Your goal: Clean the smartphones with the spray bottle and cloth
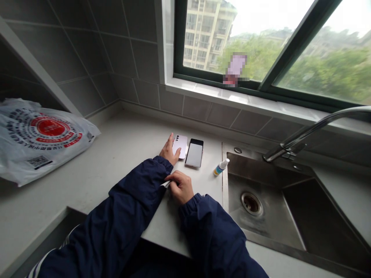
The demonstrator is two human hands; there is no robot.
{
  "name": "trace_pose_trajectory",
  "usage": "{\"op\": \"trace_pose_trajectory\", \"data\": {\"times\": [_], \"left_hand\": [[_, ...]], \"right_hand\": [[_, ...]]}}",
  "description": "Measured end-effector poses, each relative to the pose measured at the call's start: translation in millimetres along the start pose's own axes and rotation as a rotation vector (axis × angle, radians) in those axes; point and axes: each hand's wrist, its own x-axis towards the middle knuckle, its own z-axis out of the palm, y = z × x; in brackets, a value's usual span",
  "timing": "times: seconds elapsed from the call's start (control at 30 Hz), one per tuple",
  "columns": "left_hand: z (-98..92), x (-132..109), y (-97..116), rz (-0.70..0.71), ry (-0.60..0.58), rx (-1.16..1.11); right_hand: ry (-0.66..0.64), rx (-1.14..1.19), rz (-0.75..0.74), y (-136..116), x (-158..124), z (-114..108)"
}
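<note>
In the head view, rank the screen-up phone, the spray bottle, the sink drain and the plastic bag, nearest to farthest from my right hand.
From your right hand, nearest first:
1. Screen-up phone, ahead of the hand.
2. Spray bottle, ahead and to the right.
3. Sink drain, farther right.
4. Plastic bag, far left.

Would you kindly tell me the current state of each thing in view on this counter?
Left hand, resting on the pale lilac phone
Pale lilac phone, face down, lenses showing
Right hand, pinching a small white strip
Second phone, face up
Spray bottle, lying on its side
Plastic bag, crumpled
Faucet, no water flowing
</note>
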Motion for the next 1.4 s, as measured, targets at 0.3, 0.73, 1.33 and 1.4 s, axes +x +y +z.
{"op": "trace_pose_trajectory", "data": {"times": [0.3,0.73,1.33,1.4], "left_hand": [[1.5,-4.8,-2.0,0.079,-0.001,0.07],[-0.4,-6.1,3.9,0.157,-0.032,-0.134],[5.5,-6.9,1.0,0.089,-0.034,-0.231],[6.7,-6.7,-0.2,0.07,-0.022,-0.244]], "right_hand": [[0.031,-0.039,0.013,-1.7,0.3,-1.3],[0.372,-0.457,0.233,11.2,22.2,-49.1],[0.241,-0.76,0.51,28.8,31.6,-61.0],[0.253,-0.732,0.51,31.1,33.1,-62.8]]}}
